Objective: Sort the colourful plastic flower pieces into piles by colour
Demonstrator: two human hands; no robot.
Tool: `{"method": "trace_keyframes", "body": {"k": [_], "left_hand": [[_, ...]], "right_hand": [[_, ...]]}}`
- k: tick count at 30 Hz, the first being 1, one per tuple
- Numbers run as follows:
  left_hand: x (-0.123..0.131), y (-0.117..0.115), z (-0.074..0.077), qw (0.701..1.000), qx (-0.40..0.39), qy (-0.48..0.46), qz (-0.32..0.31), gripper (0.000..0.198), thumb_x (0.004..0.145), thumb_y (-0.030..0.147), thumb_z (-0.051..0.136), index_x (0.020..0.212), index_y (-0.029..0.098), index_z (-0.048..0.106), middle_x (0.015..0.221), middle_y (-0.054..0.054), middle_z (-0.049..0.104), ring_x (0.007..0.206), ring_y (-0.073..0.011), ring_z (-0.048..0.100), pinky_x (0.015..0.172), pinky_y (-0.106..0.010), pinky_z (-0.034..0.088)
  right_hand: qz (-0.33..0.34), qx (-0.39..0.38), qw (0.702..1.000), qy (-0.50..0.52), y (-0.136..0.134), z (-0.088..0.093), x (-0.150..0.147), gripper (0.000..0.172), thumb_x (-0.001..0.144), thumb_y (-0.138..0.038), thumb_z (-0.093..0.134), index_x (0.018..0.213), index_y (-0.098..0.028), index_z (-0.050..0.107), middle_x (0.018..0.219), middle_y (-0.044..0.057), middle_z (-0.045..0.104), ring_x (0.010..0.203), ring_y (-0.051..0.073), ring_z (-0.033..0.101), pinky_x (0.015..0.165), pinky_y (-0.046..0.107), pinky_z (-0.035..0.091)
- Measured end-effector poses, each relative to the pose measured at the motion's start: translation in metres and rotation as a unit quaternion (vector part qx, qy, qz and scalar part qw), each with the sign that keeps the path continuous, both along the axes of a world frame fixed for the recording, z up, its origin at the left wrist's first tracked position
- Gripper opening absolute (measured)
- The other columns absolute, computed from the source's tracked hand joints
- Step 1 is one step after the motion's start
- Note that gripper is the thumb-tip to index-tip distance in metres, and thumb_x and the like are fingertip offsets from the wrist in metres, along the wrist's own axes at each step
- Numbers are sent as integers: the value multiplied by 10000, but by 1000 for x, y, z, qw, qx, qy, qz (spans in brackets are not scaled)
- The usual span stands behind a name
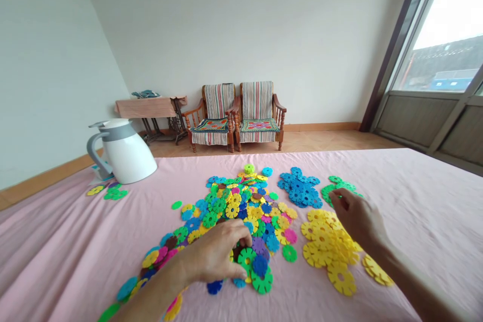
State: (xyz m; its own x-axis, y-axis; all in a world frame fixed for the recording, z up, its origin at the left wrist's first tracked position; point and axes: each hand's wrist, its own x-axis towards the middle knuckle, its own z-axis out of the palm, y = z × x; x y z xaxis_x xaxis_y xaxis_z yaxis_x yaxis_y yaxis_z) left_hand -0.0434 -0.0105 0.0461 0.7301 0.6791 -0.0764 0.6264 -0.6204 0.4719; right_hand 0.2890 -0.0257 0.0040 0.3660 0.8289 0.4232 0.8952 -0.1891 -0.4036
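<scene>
My left hand (222, 249) is over a mixed heap of plastic notched discs (232, 206) in many colours. Its thumb and fingers are apart, curved beside a green notched disc (247, 257); the hand hides part of the heap. At the right, my right hand (358, 216) reaches across to a small pile of green discs (341, 184), fingertips pressed together at its near edge. Whatever those fingertips may hold is hidden. Under and beside that hand lies a pile of yellow discs (324, 239). A pile of blue discs (300, 188) sits left of the green one.
A white and grey jug (130, 156) stands at the left on the pink cloth (426, 196), with a few green discs (115, 192) and a yellow disc (95, 190) near it. Beyond the table are two wooden armchairs (260, 105) and a cloth-covered sewing table (147, 108).
</scene>
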Motion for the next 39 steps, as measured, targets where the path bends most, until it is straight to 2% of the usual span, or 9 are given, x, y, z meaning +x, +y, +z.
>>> {"method": "trace_keyframes", "body": {"k": [7, 11, 15, 19, 22, 26, 32, 35, 39], "left_hand": [[-1, 2, 0, 996, -78, -37, 24, 256, 600, 142, 696, 785, 204, 530, 713, 56, 515, 642, -106, 465, 533, -187, 337], [5, 4, -4, 979, -132, -136, 70, 105, 705, 134, 576, 764, 188, 509, 661, 52, 523, 605, -96, 492, 544, -189, 370], [19, -1, -15, 948, -118, -264, 133, 73, 747, 152, 559, 766, 177, 493, 702, 24, 555, 656, -108, 545, 622, -212, 432], [30, -11, -23, 938, -123, -298, 129, 79, 763, 181, 586, 755, 174, 508, 690, 18, 570, 645, -110, 559, 596, -204, 438], [31, -16, -22, 948, -116, -275, 113, 57, 786, 199, 579, 759, 176, 534, 687, 10, 603, 645, -116, 579, 580, -200, 438], [26, -8, -23, 951, -32, -275, 136, 62, 813, 200, 547, 756, 177, 561, 713, 7, 609, 666, -115, 586, 633, -208, 454], [19, 6, -26, 943, 4, -282, 175, 98, 842, 241, 510, 771, 179, 538, 697, 4, 604, 653, -127, 594, 635, -227, 468], [18, 5, -24, 944, 20, -280, 174, 90, 846, 238, 504, 783, 184, 540, 702, 5, 603, 649, -127, 590, 625, -225, 465], [14, -2, -18, 952, 55, -254, 162, 85, 858, 226, 489, 802, 196, 545, 740, 8, 613, 683, -126, 593, 657, -225, 462]], "right_hand": [[97, 16, 995, -1, -5, -10, -27, 313, 879, -421, 402, 693, -223, 557, 476, -41, 480, 440, 121, 439, 478, 243, 247], [167, 3, 986, 24, -14, -9, -49, 273, 886, -376, 423, 741, -220, 593, 494, -38, 503, 450, 120, 456, 483, 238, 275], [304, -15, 950, 75, -29, -2, -79, 239, 901, -368, 440, 866, -228, 630, 603, -16, 592, 525, 127, 521, 530, 239, 353], [405, -21, 909, 92, -41, 2, -104, 180, 896, -348, 476, 877, -237, 616, 708, 3, 628, 656, 143, 562, 625, 255, 407], [387, -23, 919, 77, -39, 1, -106, 244, 903, -308, 446, 706, -219, 558, 652, -4, 599, 606, 129, 529, 576, 242, 383], [240, 11, 969, 58, -20, -2, -72, 324, 887, -372, 428, 613, -212, 490, 537, -26, 508, 501, 117, 459, 496, 232, 317], [-2, 69, 996, 48, 5, -7, 4, 384, 840, -490, 409, 915, -199, 647, 542, 0, 577, 515, 178, 538, 496, 259, 329], [23, 60, 996, 66, 3, -9, 7, 379, 841, -488, 408, 904, -205, 653, 569, 3, 603, 527, 177, 557, 512, 260, 352], [141, 33, 987, 71, -5, -9, -20, 303, 870, -435, 422, 793, -224, 626, 589, -13, 597, 526, 148, 540, 531, 250, 359]]}}
